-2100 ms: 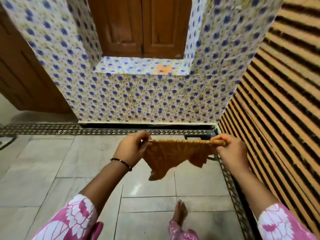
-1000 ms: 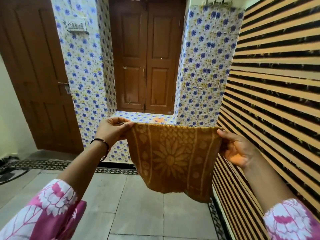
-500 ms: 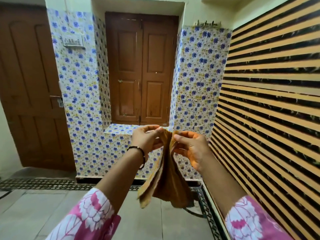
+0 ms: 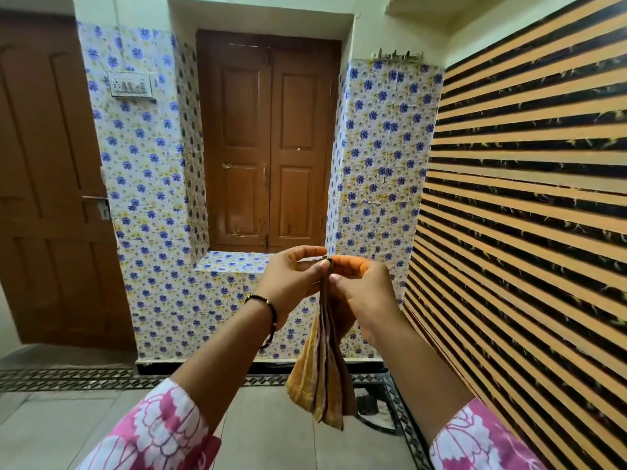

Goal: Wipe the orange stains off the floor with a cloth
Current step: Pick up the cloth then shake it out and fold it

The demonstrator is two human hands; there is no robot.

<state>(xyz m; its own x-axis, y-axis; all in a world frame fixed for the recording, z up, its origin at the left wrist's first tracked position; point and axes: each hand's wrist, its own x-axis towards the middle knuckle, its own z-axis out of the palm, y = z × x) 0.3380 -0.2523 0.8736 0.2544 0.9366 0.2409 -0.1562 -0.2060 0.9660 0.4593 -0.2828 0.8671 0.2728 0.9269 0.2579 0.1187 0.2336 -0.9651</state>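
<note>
Fingers (image 4: 310,266) of the left hand (image 4: 291,283) pinch the top edge of the cloth (image 4: 324,371), bracelet (image 4: 268,313) on that wrist. The cloth hangs folded in the air, well above the floor (image 4: 264,429), before the flowered ledge (image 4: 234,262). The right hand (image 4: 363,296) pinches the same edge, touching the left.

Woven cloth (image 4: 320,374); glossy tiles (image 4: 149,184); wooden shutters (image 4: 268,147).

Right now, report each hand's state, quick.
Left hand: closed, pinching the top edge of the folded orange cloth.
Right hand: closed, pinching the same top edge.
</note>
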